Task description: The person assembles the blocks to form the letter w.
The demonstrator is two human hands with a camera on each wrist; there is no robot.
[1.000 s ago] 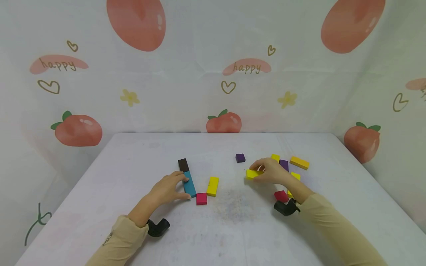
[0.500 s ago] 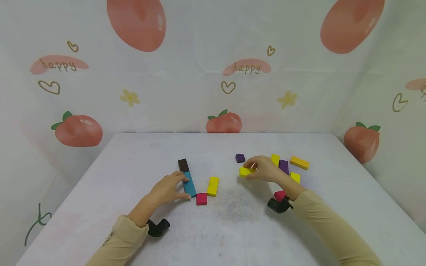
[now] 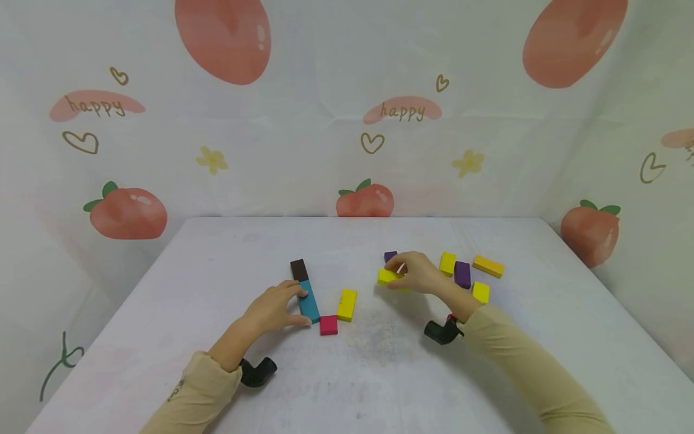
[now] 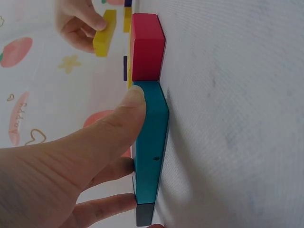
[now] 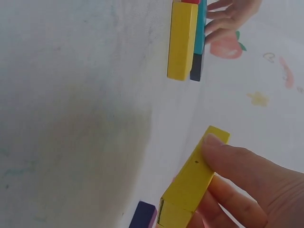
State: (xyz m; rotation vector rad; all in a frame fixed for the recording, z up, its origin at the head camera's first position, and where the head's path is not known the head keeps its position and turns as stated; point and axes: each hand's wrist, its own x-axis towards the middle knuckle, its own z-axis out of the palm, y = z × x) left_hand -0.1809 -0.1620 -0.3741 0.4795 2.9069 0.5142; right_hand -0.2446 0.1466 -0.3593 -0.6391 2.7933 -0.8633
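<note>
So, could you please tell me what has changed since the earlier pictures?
The right hand has moved to the left, carrying the yellow block it already held; nothing was let go. The left hand stays on the blue block; the dark block and red block beside it have not moved.

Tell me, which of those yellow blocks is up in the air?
The yellow rectangular block pinched in the person's right grip: it alone is raised off the table, while the other yellow blocks in view rest on it.
</note>
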